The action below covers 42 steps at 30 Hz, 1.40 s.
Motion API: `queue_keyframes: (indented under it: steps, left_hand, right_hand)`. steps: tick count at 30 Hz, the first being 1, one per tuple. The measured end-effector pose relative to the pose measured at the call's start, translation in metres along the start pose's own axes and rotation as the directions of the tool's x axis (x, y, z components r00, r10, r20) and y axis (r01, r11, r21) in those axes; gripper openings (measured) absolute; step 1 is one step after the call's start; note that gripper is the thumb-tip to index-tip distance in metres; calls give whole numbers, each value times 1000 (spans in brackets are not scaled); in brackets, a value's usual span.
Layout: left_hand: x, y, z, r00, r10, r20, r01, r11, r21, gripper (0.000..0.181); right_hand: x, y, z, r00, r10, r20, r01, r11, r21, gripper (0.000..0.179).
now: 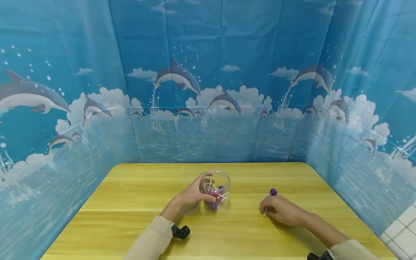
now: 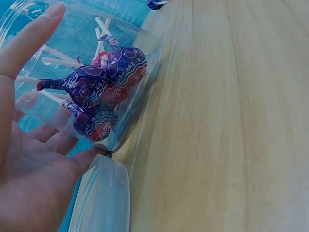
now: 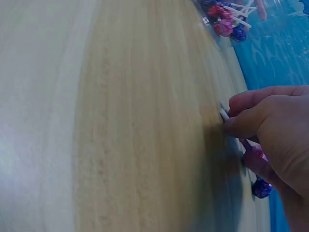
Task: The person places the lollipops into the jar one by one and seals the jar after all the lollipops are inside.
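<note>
My left hand [image 1: 195, 193] grips a clear plastic jar [image 1: 218, 175] on its left side, fingers behind and thumb in front. Inside, several wrapped lollipops [image 2: 91, 84], purple and red, lie with white sticks pointing various ways. A clear round lid [image 2: 111, 198] lies on the table beside the jar, partly under the left hand. To the right, my right hand [image 1: 284, 210] pinches a lollipop's white stick [image 3: 224, 115] between thumb and forefinger, low over the table. Pink wrapper [image 3: 259, 152] shows behind the fingers, and a purple lollipop head [image 1: 273, 192] just past them; the fingers hide how these connect.
The yellow wood-grain table [image 1: 130, 187] extends around both hands. A blue dolphin-printed curtain [image 1: 201, 137] hangs along its back and sides. White tiles [image 1: 403, 227] show at the lower right.
</note>
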State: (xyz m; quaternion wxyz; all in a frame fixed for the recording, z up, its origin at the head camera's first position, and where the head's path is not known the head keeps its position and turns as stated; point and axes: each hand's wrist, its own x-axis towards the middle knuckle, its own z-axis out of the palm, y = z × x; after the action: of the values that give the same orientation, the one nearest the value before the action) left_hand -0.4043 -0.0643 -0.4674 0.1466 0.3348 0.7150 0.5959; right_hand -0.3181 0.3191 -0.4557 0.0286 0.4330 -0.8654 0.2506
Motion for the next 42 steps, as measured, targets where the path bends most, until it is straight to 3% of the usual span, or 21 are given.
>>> queue_keyframes:
  steps: [10,17,22,28,37,42]
  left_hand:
    - [2,1,-2,1000,12,9,-12,1000,12,84]
    - [3,-2,-3,1000,6,13,-6,1000,-1,85]
    - [2,-1,-3,1000,-4,6,4,1000,2,85]
    - [2,0,-2,1000,-9,4,9,1000,8,85]
    - [1,-2,-2,1000,-5,5,5,1000,13,86]
    - [0,-1,-3,1000,-10,14,9,1000,13,87]
  right_hand:
    - [4,2,5,999,-12,-37,7,992,-129,29]
    - [5,4,0,990,-62,-124,33,975,-219,26]
    - [9,5,-12,986,-71,-149,43,982,-183,23]
    - [12,4,-21,991,-41,-127,35,998,-46,19]
    - [19,2,-26,984,-23,-176,12,998,-67,17]
    - [22,-2,-30,976,93,-195,-92,996,15,9]
